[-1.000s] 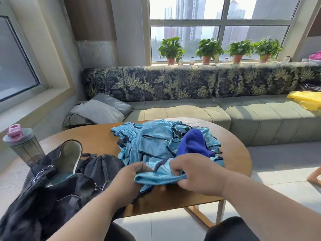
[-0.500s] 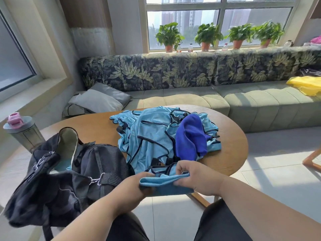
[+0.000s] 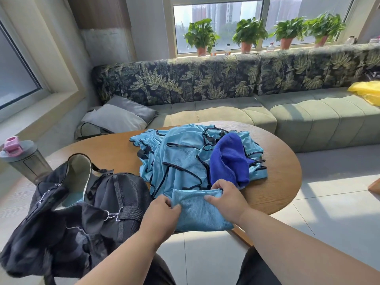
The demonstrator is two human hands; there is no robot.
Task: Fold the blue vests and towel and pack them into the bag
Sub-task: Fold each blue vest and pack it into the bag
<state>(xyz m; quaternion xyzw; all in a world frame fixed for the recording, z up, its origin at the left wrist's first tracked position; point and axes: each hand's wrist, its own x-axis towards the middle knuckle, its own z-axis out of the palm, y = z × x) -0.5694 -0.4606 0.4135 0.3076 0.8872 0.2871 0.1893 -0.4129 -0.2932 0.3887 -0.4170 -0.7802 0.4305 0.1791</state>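
Flanking vests (image 3: 181,161): bag (image 3: 82,212), perhaps bottle (image 3: 24,159)

- I see a round wooden table (image 3: 115,149) at the centre of my view.
- A grey shaker bottle (image 3: 25,159) with a pink lid stands at nine o'clock, upright.
- Grey cushions (image 3: 121,116) lie at eleven o'clock on a green sofa (image 3: 308,114) with a leaf-print backrest (image 3: 205,79).
- Four potted plants (image 3: 249,32) line the window sill at twelve to one o'clock, with small bottles (image 3: 227,50) between them.
- A yellow cloth (image 3: 368,93) lies on the sofa at three o'clock.
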